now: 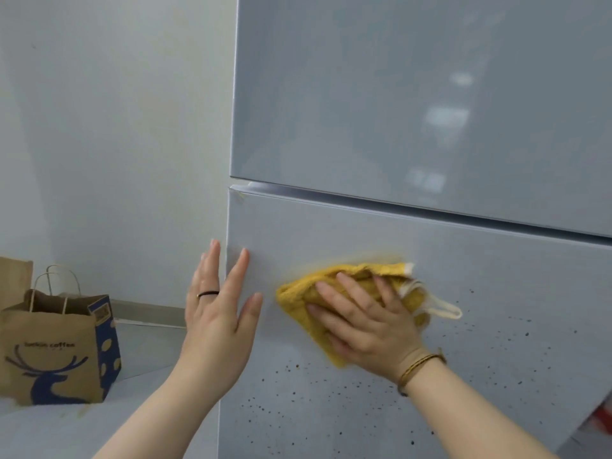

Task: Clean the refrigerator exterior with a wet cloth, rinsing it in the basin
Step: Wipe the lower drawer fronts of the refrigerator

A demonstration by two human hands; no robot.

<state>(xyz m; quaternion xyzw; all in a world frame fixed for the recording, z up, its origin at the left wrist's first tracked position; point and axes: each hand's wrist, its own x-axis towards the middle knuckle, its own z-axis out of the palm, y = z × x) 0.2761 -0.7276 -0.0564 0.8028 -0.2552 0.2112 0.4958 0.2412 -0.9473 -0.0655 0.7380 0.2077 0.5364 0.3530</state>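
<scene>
Cloth (299, 301) under R hand (374, 329) fingers (352, 293), on fridge (496, 293).

Cloth (298, 301) partly under right hand (367, 326), refrigerator (397, 94) cropped right, paper bag (49, 342) lettering blurred

bags (53, 346) on floor, left of fridge (414, 104).

The brown paper bag (53, 329) reads "luckin coffee".
</scene>
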